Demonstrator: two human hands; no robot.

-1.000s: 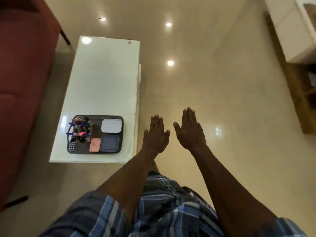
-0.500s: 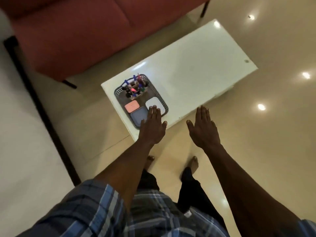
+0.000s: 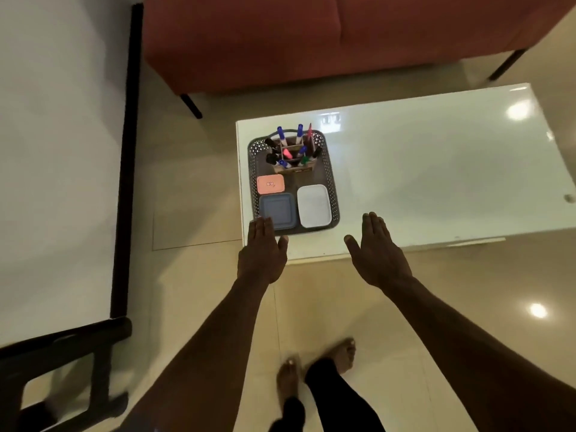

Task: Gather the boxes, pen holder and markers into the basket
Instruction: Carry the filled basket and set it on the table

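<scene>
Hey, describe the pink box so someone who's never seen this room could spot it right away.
Find the white table in front of the red sofa; a grey basket sits at its left end. Inside, the pink box lies just in front of the pen holder, on the left side. It is the smallest lid, unlike the blue box and white box.

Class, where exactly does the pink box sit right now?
In the head view, the flat pink rectangular box lies inside the dark perforated plastic basket, on its left side, between the wooden pen holder behind and the blue lidded box in front.
</scene>
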